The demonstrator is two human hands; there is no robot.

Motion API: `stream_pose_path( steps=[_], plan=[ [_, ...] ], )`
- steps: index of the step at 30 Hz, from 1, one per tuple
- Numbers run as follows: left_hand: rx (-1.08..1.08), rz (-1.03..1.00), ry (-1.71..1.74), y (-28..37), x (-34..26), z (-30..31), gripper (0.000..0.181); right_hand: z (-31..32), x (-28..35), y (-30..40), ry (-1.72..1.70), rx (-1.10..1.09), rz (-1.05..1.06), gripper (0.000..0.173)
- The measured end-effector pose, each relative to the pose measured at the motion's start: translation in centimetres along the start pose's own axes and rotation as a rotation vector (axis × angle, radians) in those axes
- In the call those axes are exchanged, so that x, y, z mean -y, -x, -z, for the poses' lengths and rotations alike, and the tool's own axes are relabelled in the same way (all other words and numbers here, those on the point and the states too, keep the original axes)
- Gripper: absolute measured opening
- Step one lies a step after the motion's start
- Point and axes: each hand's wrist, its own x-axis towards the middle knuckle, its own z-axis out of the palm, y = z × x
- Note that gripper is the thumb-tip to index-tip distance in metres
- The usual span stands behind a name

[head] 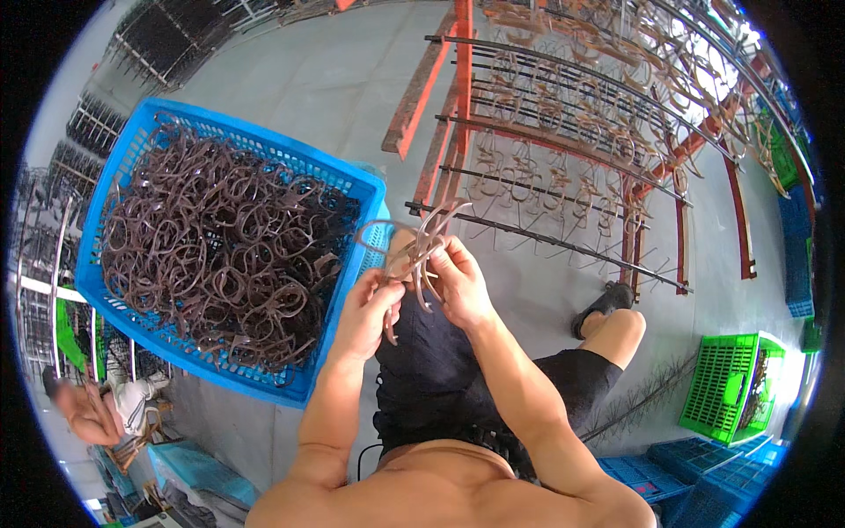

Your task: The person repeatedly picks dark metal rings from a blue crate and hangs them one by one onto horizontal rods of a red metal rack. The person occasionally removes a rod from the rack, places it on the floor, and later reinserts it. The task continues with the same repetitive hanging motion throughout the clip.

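Several brown, curved, loop-shaped parts [422, 251] with a glossy look are held together in front of my knees. My left hand [373, 307] grips them from the left, thumb and fingers pinched near a lower end that hangs down. On the other side, my right hand [459, 280] pinches the bunch between thumb and fingers. Close by on the left stands a blue plastic crate [191, 376], heaped with similar dark brown looped parts [231, 231]. What exactly the parts are cannot be told.
An orange metal rack [464, 86] with black bars carries many hanging looped parts, ahead and right. A green crate [716, 389] and blue crates [686, 462] stand at lower right. A spiky rod [634, 409] lies on the floor. Another person [99, 409] sits at far left.
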Motion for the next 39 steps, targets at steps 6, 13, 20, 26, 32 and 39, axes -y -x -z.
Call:
stream_pose_path(
  steps=[6, 13, 20, 26, 32, 39],
  plan=[
    [-0.094, -0.112, 0.047, -0.6, 2.0, 0.1, 0.008, -0.9, 0.5, 0.2, 0.145, 0.04, -0.118, 0.015],
    [0.042, -0.047, 0.19, -2.0, 1.7, -0.7, 0.018, -0.1, 3.1, 1.0, 0.377, 0.086, -0.231, 0.019],
    [0.148, -0.048, 0.257, -2.6, 1.7, -1.2, 0.022, 0.4, 2.7, 1.4, 0.005, -0.076, -0.327, 0.01],
    [0.288, 0.011, 0.492, -2.7, 2.6, -1.0, 0.034, 2.7, 3.9, 1.7, -0.168, 0.059, -0.485, 0.013],
    [0.248, -0.2, 0.288, -3.4, 2.3, 0.1, 0.043, 0.9, 5.5, 3.6, -0.398, 0.03, -0.621, 0.018],
    [0.482, -0.176, 0.697, -4.4, 2.3, -0.7, 0.056, -1.2, 6.7, 5.4, -0.046, -0.162, -0.34, 0.013]
  ],
)
